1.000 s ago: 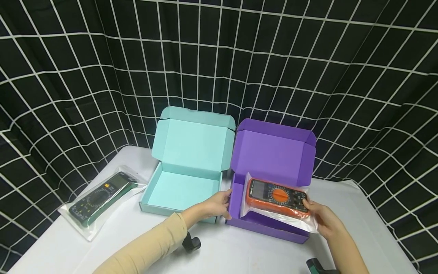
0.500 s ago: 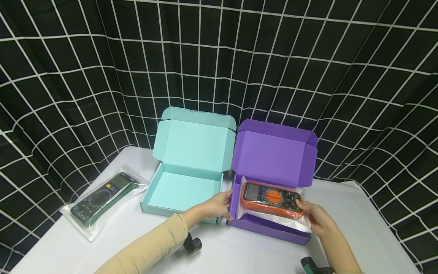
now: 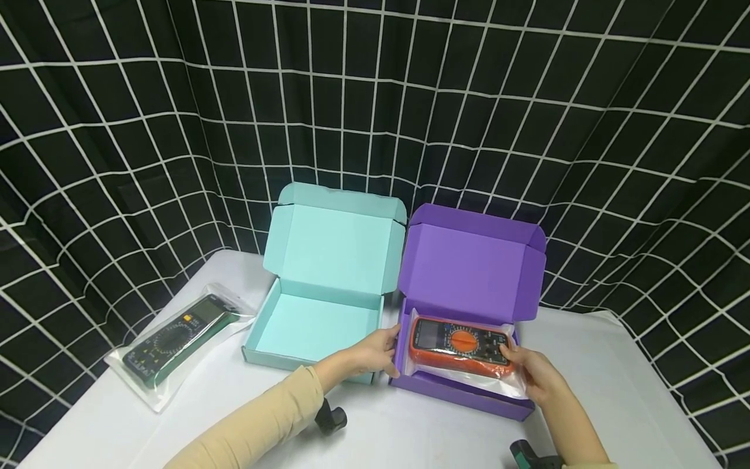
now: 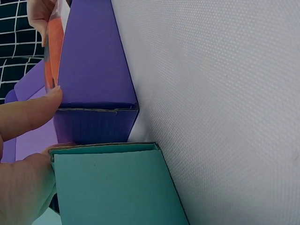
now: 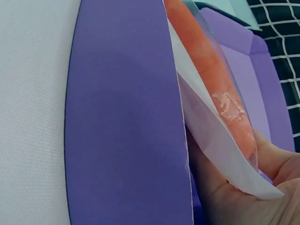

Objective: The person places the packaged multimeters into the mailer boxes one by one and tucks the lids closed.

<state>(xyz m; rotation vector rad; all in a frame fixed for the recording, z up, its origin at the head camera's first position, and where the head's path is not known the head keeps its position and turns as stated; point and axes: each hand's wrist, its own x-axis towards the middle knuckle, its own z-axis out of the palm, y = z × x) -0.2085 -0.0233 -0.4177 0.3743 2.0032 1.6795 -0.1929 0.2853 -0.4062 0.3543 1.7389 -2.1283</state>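
Observation:
An orange multimeter (image 3: 463,341) in a clear plastic bag sits tilted in the opened purple box (image 3: 463,398), its right end higher. My right hand (image 3: 540,372) grips that end, thumb on top and fingers underneath. In the right wrist view, the bag's white backing (image 5: 215,136) and the orange side (image 5: 211,75) show above the box wall. My left hand (image 3: 375,352) holds the purple box by its left side near the front corner. Its thumb (image 4: 35,110) lies at the box's top edge in the left wrist view; the other fingers are partly hidden by the teal box (image 4: 117,187).
The teal box (image 3: 316,326) stands opened just left of the purple one, its lid raised. A bagged green multimeter (image 3: 176,342) lies at the left on the white table (image 3: 410,443). Behind hangs a black curtain (image 3: 351,98) with a white grid.
My right hand has moved left and the orange multimeter has slid left and lower into the purple box. The left hand stays at the box's side.

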